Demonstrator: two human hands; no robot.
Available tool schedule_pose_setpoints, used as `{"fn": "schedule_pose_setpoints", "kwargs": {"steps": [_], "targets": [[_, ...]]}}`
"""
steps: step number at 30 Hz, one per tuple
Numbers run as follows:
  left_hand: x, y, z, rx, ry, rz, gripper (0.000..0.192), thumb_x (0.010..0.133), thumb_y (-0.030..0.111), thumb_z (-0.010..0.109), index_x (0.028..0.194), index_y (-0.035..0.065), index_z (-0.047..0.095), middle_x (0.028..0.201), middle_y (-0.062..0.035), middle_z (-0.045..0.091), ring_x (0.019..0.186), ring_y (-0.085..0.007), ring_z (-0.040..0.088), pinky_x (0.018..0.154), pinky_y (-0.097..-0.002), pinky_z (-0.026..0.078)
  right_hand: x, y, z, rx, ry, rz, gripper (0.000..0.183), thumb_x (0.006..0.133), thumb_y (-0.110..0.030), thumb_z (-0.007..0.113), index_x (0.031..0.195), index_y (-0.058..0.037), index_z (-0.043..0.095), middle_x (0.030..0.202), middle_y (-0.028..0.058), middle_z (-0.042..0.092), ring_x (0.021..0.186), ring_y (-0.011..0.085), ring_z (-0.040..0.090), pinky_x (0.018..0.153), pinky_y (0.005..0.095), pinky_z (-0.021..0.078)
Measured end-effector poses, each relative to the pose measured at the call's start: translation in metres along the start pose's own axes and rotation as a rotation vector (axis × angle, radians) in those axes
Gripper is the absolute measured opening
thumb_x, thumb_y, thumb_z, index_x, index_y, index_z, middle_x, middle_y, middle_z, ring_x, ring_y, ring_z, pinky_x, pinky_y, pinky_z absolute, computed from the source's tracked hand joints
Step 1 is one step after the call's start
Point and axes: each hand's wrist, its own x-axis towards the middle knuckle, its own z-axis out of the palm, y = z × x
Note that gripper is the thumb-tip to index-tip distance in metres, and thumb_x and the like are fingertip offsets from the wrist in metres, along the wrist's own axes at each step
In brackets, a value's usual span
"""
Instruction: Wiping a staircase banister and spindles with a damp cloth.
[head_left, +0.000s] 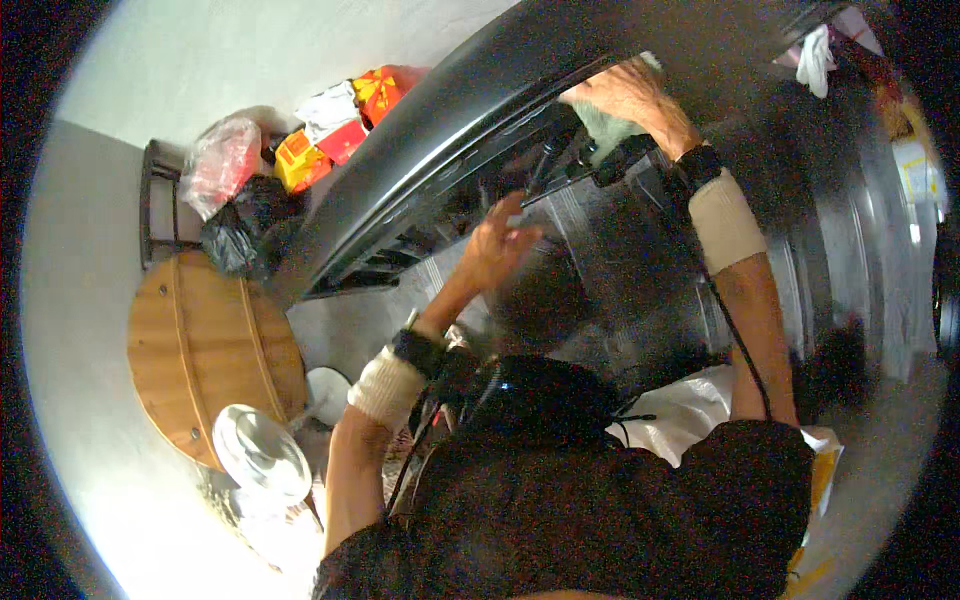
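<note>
My right hand (634, 94) is raised at the upper middle, with a pale greenish cloth (604, 131) under its fingers. It rests by the lower edge of a long, dark, curved panel (420, 142); which machine or furniture the panel belongs to I cannot tell. My left hand (499, 244) is blurred, its fingers apart and nothing seen in it. Close to its fingertips is the end of a thin dark rod (559, 187). Dark slotted parts (405, 251) line the underside of the panel. Both wrists wear black straps over beige bands.
To the left, a round wooden board (217, 352) leans by the wall, with a white round fan-like object (262, 454) before it. Bright red and yellow packages (304, 161) and plastic bags (225, 165) sit behind the panel. A white sack (682, 409) lies near my right arm.
</note>
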Motion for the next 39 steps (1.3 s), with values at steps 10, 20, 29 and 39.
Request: {"fn": "schedule_pose_setpoints", "kwargs": {"steps": [10,20,29,39], "targets": [[0.129,0.026,0.083,-0.377,-0.031,-0.397,0.074,0.074,0.048,0.065,0.131,0.0082,0.039,0.104,-0.0136,0.057,0.092,-0.025,0.059,0.056,-0.0308,0.051,0.017,0.066,0.045,-0.031,-0.011,-0.026,0.041,0.083,-0.043,0.048,0.097,-0.0071,0.063,0.1,0.0161,0.062,0.092,0.0364,0.057,0.083,0.0433,0.0431],[0.124,0.049,0.068,-0.688,0.044,-0.4,0.048,0.078,0.048,0.061,0.11,0.012,0.059,0.092,-0.0009,0.061,0.078,-0.0148,0.057,0.058,-0.0306,0.049,-0.007,0.053,0.013,-0.11,0.062,-0.186,0.03,0.086,-0.035,0.047,0.102,-0.0165,0.063,0.098,0.0104,0.064,0.088,0.0306,0.059,0.077,0.0425,0.0449],[0.139,0.005,0.064,-0.458,0.059,-0.028,0.029,0.077,0.031,0.061,0.094,0.0084,0.059,0.088,-0.0073,0.062,0.079,-0.0209,0.061,0.065,-0.0341,0.049,0.014,0.034,0.082,-0.271,0.475,-0.483,0.02,0.079,-0.023,0.051,0.091,-0.0119,0.063,0.091,0.0039,0.06,0.088,0.024,0.057,0.078,0.0381,0.0428],[0.079,-0.001,0.032,-0.269,0.094,-0.083,0.022,0.084,0.021,0.047,0.09,0.006,0.062,0.091,-0.0049,0.063,0.075,-0.0132,0.06,0.062,-0.0273,0.05,-0.009,-0.034,0.129,0.389,0.834,-0.283,0.018,0.083,-0.015,0.055,0.089,0.001,0.059,0.095,0.0142,0.058,0.095,0.0307,0.053,0.083,0.0367,0.0432]]}}
